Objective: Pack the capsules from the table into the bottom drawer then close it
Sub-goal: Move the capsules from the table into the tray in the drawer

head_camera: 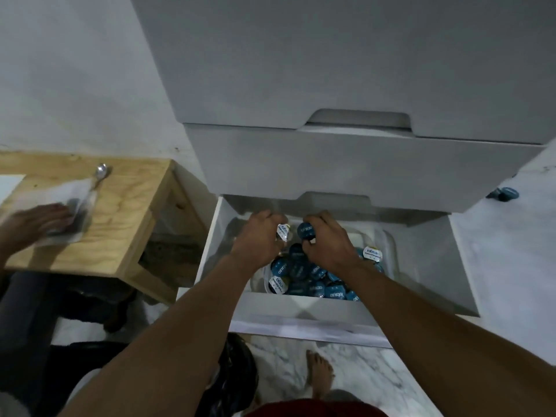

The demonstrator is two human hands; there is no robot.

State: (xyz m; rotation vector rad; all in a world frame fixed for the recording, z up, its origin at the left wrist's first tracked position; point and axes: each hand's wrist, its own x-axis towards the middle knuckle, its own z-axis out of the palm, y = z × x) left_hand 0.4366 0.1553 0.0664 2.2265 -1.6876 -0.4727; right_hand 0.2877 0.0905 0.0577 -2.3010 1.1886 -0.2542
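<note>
Reaching into the open bottom drawer (316,314), my left hand (258,236) pinches a white-lidded capsule (282,231) and my right hand (328,239) a blue capsule (305,231), above the capsules (304,275) heaped inside.

You face a white wall (75,70) under dim, even light. A white drawer unit (346,70) stands against it, its upper fronts shut. Beside the unit's left edge sits a pale plywood table (129,212), a spoon (100,173) lying near its far edge. Below you spreads a white marble-veined floor (376,377).
</note>
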